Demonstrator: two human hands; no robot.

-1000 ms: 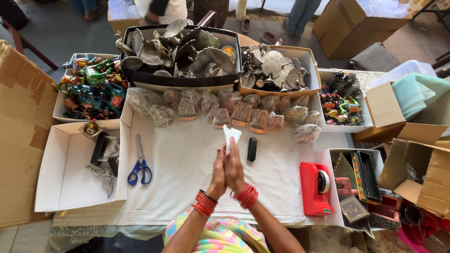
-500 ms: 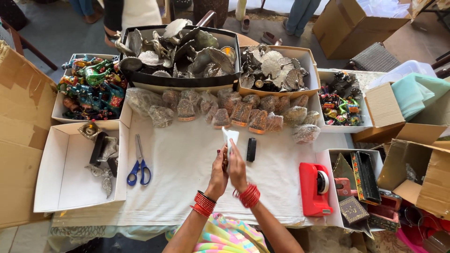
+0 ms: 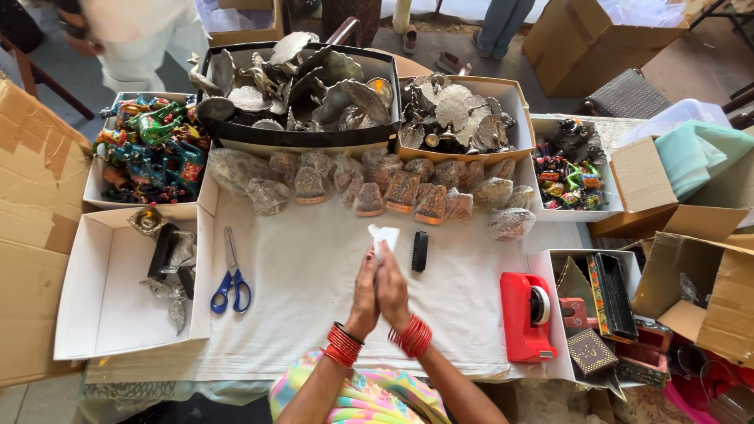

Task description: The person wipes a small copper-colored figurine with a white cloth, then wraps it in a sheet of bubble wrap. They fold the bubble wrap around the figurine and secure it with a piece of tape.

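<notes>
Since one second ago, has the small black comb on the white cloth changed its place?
No. The small black comb lies at the same spot, below the row of wrapped figurines and left of the red tape dispenser.

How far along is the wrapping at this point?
Done: a row of plastic-wrapped pieces lies along the back of the white cloth. In hand: the left hand and right hand, pressed together, hold a small white piece beside a small black object. Left: unwrapped metal figures fill the black tray and the cardboard box.
</notes>
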